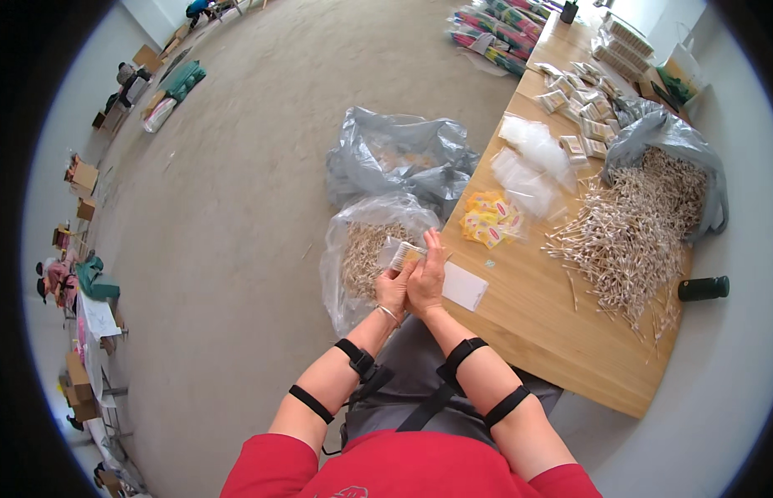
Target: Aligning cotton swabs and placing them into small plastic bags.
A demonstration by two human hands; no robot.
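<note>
My left hand [391, 287] grips a small clear bag of cotton swabs [406, 256], its white tips lined up in a row. Against the side of that bag, my right hand [427, 278] stands with its fingers stretched out; its thumb is partly hidden. Under both hands lies an open clear plastic sack [335, 290] full of loose cotton swabs [366, 253]. A white card [464, 286] rests at the table's near left edge, just right of my right hand.
On the wooden table [540, 324] are yellow packets [489, 221], clear empty bags [528, 166], filled swab packs [573, 100] and a large swab heap [636, 232] spilling from a grey bag [710, 158]. A dark green cylinder [704, 288] lies by the wall. Another grey sack [374, 141] sits left of the table.
</note>
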